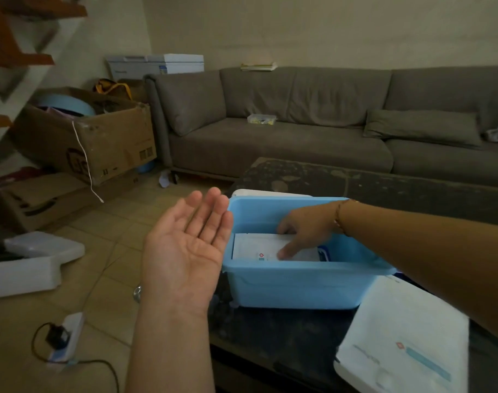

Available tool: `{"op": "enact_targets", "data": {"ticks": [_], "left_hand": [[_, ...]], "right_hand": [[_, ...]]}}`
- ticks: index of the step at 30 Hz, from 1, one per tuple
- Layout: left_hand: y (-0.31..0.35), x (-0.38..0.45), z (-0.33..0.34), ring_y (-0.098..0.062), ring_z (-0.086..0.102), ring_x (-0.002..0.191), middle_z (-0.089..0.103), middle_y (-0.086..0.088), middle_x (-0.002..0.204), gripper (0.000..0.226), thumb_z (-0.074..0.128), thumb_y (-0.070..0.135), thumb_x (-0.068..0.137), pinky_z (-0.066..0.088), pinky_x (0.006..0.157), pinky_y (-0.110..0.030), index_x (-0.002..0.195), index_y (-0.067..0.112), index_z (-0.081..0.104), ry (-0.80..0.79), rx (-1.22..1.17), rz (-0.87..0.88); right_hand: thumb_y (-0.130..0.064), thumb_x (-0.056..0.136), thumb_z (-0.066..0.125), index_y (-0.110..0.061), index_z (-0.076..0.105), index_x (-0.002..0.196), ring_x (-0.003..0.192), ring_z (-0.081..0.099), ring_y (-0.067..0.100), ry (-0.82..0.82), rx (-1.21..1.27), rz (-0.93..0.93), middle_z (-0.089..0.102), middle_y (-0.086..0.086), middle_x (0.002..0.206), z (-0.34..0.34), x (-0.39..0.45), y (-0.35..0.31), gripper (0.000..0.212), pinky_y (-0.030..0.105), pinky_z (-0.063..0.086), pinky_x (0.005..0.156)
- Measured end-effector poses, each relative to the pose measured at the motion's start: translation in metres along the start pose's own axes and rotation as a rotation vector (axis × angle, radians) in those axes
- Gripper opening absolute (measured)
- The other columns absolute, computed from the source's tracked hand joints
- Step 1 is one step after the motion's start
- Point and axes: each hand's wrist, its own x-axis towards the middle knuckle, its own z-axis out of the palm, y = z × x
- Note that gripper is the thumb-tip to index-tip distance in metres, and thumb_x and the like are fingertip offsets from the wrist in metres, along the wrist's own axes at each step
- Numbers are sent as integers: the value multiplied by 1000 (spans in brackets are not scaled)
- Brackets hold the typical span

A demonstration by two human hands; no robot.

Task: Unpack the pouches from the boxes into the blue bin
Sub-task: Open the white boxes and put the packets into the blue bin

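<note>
Dim, yellowish indoor light with no visible source; soft shadows, mild blur throughout, and wide-angle bending, perhaps strongest at the edges.

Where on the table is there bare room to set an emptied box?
Bare dark table lies behind the blue bin, toward the sofa. A smaller patch lies in front, left of the white box. The bin itself is crowded: right hand on pouches.

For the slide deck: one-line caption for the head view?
Right hand presses white pouches into the blue bin; left hand open, palm up.
</note>
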Motion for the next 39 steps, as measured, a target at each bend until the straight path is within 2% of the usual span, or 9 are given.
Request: {"op": "enact_targets", "data": {"ticks": [4, 8, 20, 22, 24, 26, 28, 30, 39], "left_hand": [[-3, 1, 0, -24, 75, 94, 76, -12, 105, 25, 50, 25, 100, 55, 84, -39, 115, 10, 64, -18, -21, -43], [-6, 3, 0, -25, 75, 95, 76, -13, 106, 27, 49, 27, 100, 54, 88, -40, 114, 9, 64, -46, -23, -70], [-8, -2, 3, -24, 74, 97, 76, -12, 106, 27, 47, 28, 101, 52, 94, -42, 114, 11, 64, -74, 64, -34], [-5, -7, 5, -17, 75, 93, 77, -6, 103, 20, 54, 28, 98, 55, 88, -38, 111, 16, 65, -25, 250, 76], [3, -10, 2, -7, 70, 98, 72, 6, 112, 26, 69, 29, 88, 53, 80, -29, 114, 29, 63, 8, 809, 320], [11, -14, -4, -4, 46, 128, 45, 18, 144, 67, 81, 41, 73, 48, 91, -31, 131, 46, 48, -76, 1446, 406], [11, -13, -10, -11, 11, 148, 3, 26, 159, 107, 85, 52, 62, 32, 115, -47, 145, 54, 19, -230, 1764, 296], [1, -4, -17, -12, -6, 151, -13, 22, 161, 126, 87, 54, 59, 18, 122, -52, 152, 48, 2, -327, 1837, 171], [-26, 11, -21, -20, 19, 149, 13, 11, 164, 134, 89, 38, 66, 29, 118, -50, 153, 43, -13, -243, 1708, 202]], "right_hand": [[-62, 79, 64, -28, 70, 105, 92, 65, 14, 24, 14, -17, 70, -8, 98, -1, 2, 0, 43, 33, 53, 87], [-58, 79, 67, -33, 71, 90, 87, 67, 11, 55, 39, -19, 71, -11, 93, -1, 4, 3, 27, 30, 54, 85], [-51, 88, 61, -30, 71, 100, 88, 63, 12, 121, 116, -29, 69, -8, 95, 7, 4, -4, 26, 28, 50, 83], [-54, 90, 56, -30, 70, 102, 89, 62, 13, 134, 90, -37, 69, -7, 98, 6, 6, -5, 30, 30, 50, 87], [-54, 90, 54, -29, 70, 108, 92, 61, 14, 151, 59, -65, 69, -7, 101, 6, 8, -9, 34, 32, 49, 91], [-55, 89, 55, -30, 69, 110, 93, 60, 13, 139, 68, -98, 68, -10, 100, 6, 9, -14, 36, 34, 48, 91], [-57, 87, 56, -32, 68, 111, 94, 59, 12, 110, 86, -105, 67, -12, 100, 5, 10, -19, 37, 35, 48, 91], [-60, 84, 59, -33, 68, 110, 96, 60, 12, 95, 82, -97, 67, -12, 100, 5, 10, -23, 38, 36, 48, 91], [-55, 82, 65, -23, 70, 104, 94, 61, 19, 126, 43, -113, 70, 0, 99, 9, 13, -32, 39, 36, 50, 86]]}}
